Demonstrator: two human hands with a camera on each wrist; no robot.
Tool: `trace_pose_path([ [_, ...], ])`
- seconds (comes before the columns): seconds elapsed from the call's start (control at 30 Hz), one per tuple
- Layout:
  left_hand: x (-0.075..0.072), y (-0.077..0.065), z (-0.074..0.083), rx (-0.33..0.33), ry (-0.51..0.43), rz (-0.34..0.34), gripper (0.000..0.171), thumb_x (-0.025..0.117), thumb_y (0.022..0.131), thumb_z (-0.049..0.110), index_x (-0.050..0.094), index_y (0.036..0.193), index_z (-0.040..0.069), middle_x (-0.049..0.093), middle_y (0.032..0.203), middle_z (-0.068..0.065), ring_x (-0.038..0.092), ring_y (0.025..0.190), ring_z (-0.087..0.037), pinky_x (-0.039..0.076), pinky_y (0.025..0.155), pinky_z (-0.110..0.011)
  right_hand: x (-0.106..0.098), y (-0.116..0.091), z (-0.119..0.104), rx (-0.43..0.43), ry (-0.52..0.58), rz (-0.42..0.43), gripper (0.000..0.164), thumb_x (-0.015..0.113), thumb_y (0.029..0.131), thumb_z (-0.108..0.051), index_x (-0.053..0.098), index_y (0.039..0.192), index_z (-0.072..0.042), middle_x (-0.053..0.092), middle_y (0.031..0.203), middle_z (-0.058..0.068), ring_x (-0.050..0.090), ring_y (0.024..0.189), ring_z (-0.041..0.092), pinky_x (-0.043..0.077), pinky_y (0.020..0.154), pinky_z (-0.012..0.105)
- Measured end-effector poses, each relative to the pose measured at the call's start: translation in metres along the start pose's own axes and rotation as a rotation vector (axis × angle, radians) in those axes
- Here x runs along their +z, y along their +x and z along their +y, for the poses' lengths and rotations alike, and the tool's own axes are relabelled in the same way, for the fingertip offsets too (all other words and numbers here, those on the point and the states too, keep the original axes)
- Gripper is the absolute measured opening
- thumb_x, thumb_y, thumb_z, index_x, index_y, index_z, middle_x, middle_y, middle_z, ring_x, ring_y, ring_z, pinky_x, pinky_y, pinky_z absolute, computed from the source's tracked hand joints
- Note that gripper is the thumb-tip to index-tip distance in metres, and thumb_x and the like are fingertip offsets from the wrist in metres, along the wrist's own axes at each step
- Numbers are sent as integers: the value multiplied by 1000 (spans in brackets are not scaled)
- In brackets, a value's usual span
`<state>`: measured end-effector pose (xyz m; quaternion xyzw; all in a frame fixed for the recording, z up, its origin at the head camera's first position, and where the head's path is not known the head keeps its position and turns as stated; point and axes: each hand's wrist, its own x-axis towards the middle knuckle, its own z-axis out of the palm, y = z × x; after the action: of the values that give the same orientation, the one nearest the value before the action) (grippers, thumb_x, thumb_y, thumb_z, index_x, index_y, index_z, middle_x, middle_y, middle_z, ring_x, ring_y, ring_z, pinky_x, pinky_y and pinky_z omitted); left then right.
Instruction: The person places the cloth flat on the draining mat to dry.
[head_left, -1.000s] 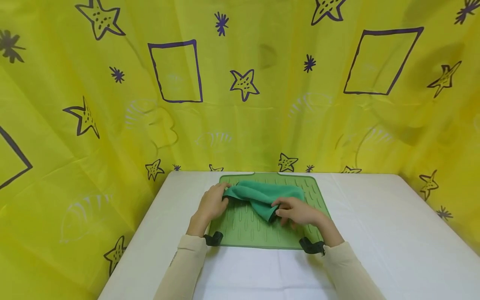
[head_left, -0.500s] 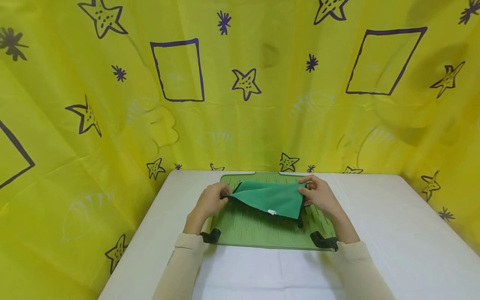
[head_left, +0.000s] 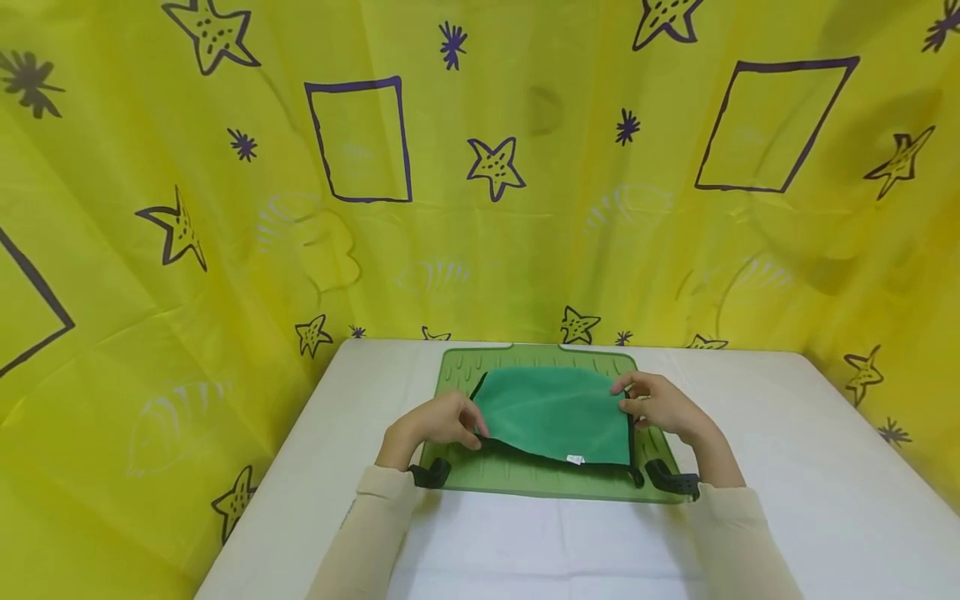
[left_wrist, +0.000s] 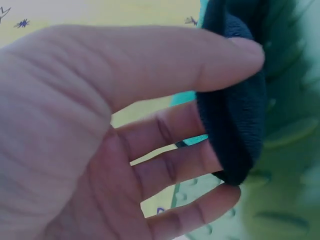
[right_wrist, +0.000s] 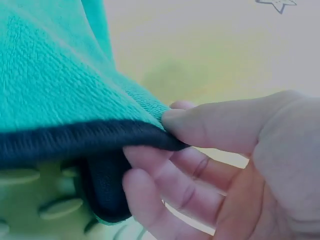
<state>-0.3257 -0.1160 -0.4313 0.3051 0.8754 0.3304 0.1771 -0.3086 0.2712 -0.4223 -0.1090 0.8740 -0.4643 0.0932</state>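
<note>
A green cloth (head_left: 551, 417) with a dark edging and a small white tag is spread between both hands, over a light green ridged mat (head_left: 517, 483). At its near left corner my left hand (head_left: 447, 419) pinches the edge; in the left wrist view the thumb lies over the dark underside of the cloth (left_wrist: 232, 120), fingers behind it. My right hand (head_left: 660, 404) pinches the right edge. The right wrist view shows thumb and fingertips on the dark border of the cloth (right_wrist: 65, 85), with a corner hanging below.
The mat lies on a white table (head_left: 757, 433). Behind and beside the table hangs a yellow curtain (head_left: 555, 233) printed with stars and squares. A black strap (head_left: 671, 481) sits at each wrist.
The cloth went from crumpled to spread out. My right hand moved to the right and took its right edge; my left hand came lower and nearer with its corner.
</note>
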Motion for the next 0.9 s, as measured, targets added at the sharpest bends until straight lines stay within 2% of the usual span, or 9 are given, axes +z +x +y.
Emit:
trace_pose_path([
  [0.13,5,2,6,-29,-2,-65,13,82,83,5,81,94,11,71,78,4,58,71,-9,49,64,-23,-5,-4,4,-5,-9,-5,22,57,103,-10,60,123,-1,59,105,16,59,88,24,58,75,43],
  [0.27,10,3,6,-57,-42,-142,12,81,85,7,80,96,11,73,77,1,61,68,-10,52,66,-25,-12,-7,7,5,-2,-80,25,57,105,-16,60,122,1,63,112,18,58,89,25,56,77,43],
  [0.33,10,4,5,-64,-65,-147,7,78,89,12,78,96,12,73,80,1,62,69,-11,53,67,-27,-16,-9,9,7,-1,-111,29,56,106,-20,59,124,2,65,116,20,61,88,27,57,78,43],
  [0.4,10,5,4,-57,-74,-71,5,74,94,16,77,96,12,72,82,0,61,70,-12,53,68,-27,-20,-11,12,14,1,-99,33,55,107,-23,58,127,3,67,115,22,65,87,28,57,78,43],
  [0.5,11,9,1,-54,-26,167,8,69,98,19,73,94,13,69,84,0,59,72,-13,51,65,-28,-26,-12,17,49,-4,-9,40,52,108,-27,54,132,4,69,112,23,70,88,29,59,80,42],
  [0.57,14,13,0,-93,26,343,7,68,98,18,71,97,11,68,82,-2,57,70,-13,48,62,-28,-26,-11,21,84,6,47,42,49,109,-28,51,133,6,70,106,22,70,86,26,59,78,39],
  [0.63,19,17,-3,-157,65,454,13,68,98,20,69,105,9,66,81,-4,57,69,-15,47,61,-30,-25,-10,25,118,15,72,43,46,110,-28,50,133,9,71,101,19,69,81,22,58,74,36],
  [0.73,26,21,-6,-246,91,501,25,66,100,24,69,116,4,67,85,-6,60,74,-18,50,66,-34,-17,-6,32,167,28,62,45,41,111,-29,50,130,11,72,90,14,66,72,18,56,66,33],
  [0.9,32,26,-6,-239,103,505,26,66,100,22,73,113,1,71,91,-9,64,83,-20,54,73,-37,1,3,34,235,61,76,51,38,111,-36,55,126,10,66,73,5,65,61,14,56,57,31],
])
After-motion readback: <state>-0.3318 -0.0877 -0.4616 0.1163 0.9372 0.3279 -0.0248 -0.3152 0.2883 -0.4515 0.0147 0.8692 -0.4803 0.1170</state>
